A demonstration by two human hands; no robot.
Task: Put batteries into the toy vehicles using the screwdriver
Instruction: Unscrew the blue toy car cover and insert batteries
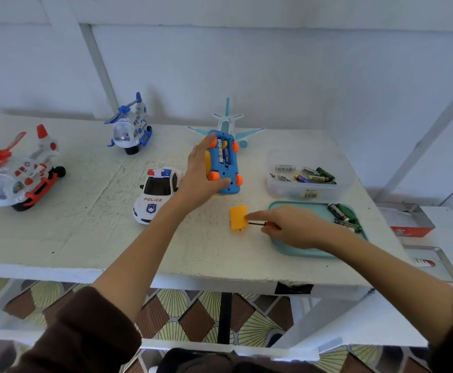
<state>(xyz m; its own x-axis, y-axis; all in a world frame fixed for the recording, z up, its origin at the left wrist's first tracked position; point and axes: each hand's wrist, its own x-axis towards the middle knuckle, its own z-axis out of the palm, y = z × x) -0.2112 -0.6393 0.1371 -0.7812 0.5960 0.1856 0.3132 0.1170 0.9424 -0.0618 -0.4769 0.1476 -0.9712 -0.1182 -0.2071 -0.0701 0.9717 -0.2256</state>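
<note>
— Brown sleeves [80, 335] come first, then the right hand [292, 228] low over the bench [85, 238]. What is it doing?

— It pinches a small screwdriver [263, 224], forefinger stretched out to touch the yellow cover [238, 218] lying flat beside the green tray [295, 250]. Spent-looking batteries [339, 211] lie at the tray's far end.

— And the left hand [203, 176]?

— It grips the upturned blue car [224, 162] from the side, thumb underneath, fingers over the edge. The battery bay faces up and seems filled; how many cells sit inside is hard to tell.

— So which step is this?

— Closing up, probably. The cover must be lifted, seated over the bay, then screwed down; whether its screw is still in the cover is too small to see.

— Farther back?

— A police car [155, 195] just left of that wrist, a clear tub of batteries [306, 175] to the right, then two helicopters [131, 125] and a plane [228, 122] near the wall.
</note>
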